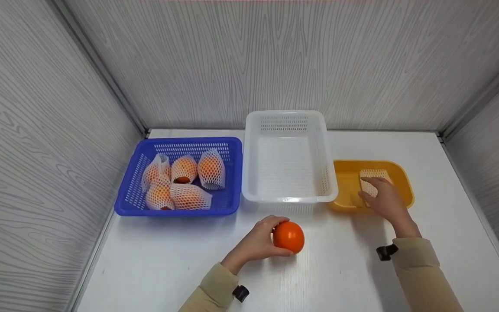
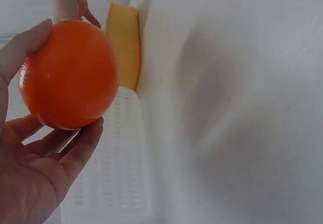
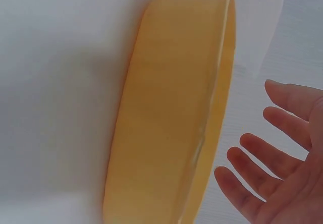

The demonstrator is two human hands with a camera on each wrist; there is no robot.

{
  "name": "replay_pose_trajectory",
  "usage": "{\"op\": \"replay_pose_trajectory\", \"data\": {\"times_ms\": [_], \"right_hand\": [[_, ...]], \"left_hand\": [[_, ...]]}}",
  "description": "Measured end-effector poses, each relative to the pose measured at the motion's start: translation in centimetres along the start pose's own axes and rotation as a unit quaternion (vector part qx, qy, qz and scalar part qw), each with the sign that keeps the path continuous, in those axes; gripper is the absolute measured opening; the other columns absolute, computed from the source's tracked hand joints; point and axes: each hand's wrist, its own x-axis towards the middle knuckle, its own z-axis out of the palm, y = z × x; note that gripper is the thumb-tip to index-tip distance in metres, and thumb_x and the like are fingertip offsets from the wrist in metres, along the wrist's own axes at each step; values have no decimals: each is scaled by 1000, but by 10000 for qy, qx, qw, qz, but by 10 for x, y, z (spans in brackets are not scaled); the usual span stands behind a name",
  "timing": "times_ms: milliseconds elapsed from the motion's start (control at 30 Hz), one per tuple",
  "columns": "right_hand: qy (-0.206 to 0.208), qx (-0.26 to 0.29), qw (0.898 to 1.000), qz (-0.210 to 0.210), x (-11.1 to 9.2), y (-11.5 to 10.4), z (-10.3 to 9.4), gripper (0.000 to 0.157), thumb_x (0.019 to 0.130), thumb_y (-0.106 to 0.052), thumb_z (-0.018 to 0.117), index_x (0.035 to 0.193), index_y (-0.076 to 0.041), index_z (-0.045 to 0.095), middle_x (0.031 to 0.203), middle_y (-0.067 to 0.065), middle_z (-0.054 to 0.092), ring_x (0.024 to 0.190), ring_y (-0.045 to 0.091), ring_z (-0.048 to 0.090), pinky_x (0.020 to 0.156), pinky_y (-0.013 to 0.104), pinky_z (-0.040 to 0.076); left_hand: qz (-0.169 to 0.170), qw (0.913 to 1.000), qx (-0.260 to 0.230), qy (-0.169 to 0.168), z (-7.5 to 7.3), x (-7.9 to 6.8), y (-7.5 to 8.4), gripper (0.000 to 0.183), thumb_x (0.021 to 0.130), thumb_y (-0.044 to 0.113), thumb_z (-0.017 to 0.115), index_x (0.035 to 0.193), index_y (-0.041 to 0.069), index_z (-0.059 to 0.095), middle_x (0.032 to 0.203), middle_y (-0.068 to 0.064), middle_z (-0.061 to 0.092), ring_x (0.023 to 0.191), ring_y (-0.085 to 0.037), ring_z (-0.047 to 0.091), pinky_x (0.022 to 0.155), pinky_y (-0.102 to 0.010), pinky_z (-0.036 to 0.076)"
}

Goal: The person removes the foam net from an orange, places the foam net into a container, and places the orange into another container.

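My left hand (image 1: pixel 259 243) grips an orange (image 1: pixel 289 237) above the front middle of the table. In the left wrist view, the thumb and fingers curl round the orange (image 2: pixel 70 75) from both sides. Over the yellow tray (image 1: pixel 399 177), my right hand (image 1: pixel 387 200) hovers with its fingertips near the white foam net sleeves (image 1: pixel 374 174) lying inside. The right wrist view shows that hand (image 3: pixel 285 156) with spread fingers and nothing between them, beside the tray's wall (image 3: pixel 161 103); the sleeves are hidden there.
At the left stands a blue basket (image 1: pixel 178 212) with several oranges (image 1: pixel 184 167) in foam nets. A white basket (image 1: pixel 285 164) stands between it and the yellow tray. Panels (image 1: pixel 275 56) wall the table (image 1: pixel 167 260) at the back and sides.
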Motion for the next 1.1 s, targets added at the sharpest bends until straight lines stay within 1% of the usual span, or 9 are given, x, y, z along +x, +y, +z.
{"op": "replay_pose_trajectory", "data": {"times_ms": [100, 233, 367, 433, 600, 700, 833, 933, 1100], "right_hand": [[22, 108, 9999, -82, -4, -10, 2, 49, 93, -13, 68, 135, 7, 52, 135, 32, 49, 122, 48, 46, 100, 62, 37], [8, 282, 9994, -180, -7, -22, 7, 49, 93, -14, 68, 136, 5, 53, 133, 29, 52, 114, 46, 53, 93, 59, 45], [-81, 526, 9983, -221, -8, -33, 11, 49, 93, -14, 68, 136, 3, 53, 127, 28, 56, 105, 42, 60, 87, 54, 51], [-156, 597, 9980, -160, -8, -38, 14, 48, 94, -14, 68, 137, 3, 53, 123, 28, 58, 101, 41, 63, 83, 50, 54], [-364, 708, 9965, 235, -3, -45, 20, 49, 95, -17, 67, 138, 1, 52, 119, 25, 59, 95, 36, 64, 79, 42, 56], [-471, 886, 9939, 455, 1, -49, 24, 51, 95, -16, 66, 140, 2, 49, 116, 24, 60, 93, 35, 65, 78, 39, 57], [-569, 1192, 9890, 665, 7, -53, 27, 53, 96, -16, 65, 142, 2, 47, 115, 25, 59, 91, 35, 67, 77, 40, 57], [-612, 1352, 9856, 815, 13, -55, 27, 54, 96, -16, 65, 142, 2, 45, 115, 26, 58, 89, 35, 67, 77, 44, 57], [-696, 1329, 9836, 1002, 26, -59, 26, 56, 95, -14, 65, 144, 3, 42, 115, 27, 56, 81, 37, 68, 75, 45, 57]], "left_hand": [[115, 9998, -35, 164, -9, 1, 9, 79, 70, 38, 89, 136, 11, 54, 126, 2, 56, 107, -14, 53, 93, -42, 49], [258, 9986, 117, 444, -24, 4, 22, 79, 71, 39, 88, 137, 11, 54, 127, 1, 56, 109, -15, 54, 94, -41, 48], [353, 9961, 360, 730, -38, 10, 33, 77, 72, 37, 88, 136, 11, 54, 127, -1, 57, 112, -17, 55, 95, -39, 47], [348, 9947, 455, 853, -45, 15, 38, 77, 72, 36, 88, 136, 10, 54, 127, -3, 57, 112, -19, 55, 94, -40, 47], [248, 9922, 573, 1078, -63, 31, 47, 79, 72, 34, 88, 136, 6, 52, 128, -7, 56, 113, -24, 54, 94, -42, 47], [144, 9909, 663, 1162, -72, 43, 51, 80, 72, 34, 88, 137, 5, 52, 129, -9, 55, 115, -26, 53, 97, -45, 46], [-17, 9889, 845, 1225, -84, 59, 54, 81, 72, 35, 88, 137, 4, 51, 129, -11, 55, 116, -28, 53, 98, -47, 45], [-153, 9883, 954, 1183, -91, 72, 55, 82, 72, 34, 87, 138, 3, 50, 129, -12, 55, 116, -28, 53, 99, -46, 44], [-438, 9888, 1004, 1016, -98, 91, 55, 81, 74, 34, 86, 139, 3, 49, 127, -12, 54, 114, -27, 52, 97, -45, 45]]}}
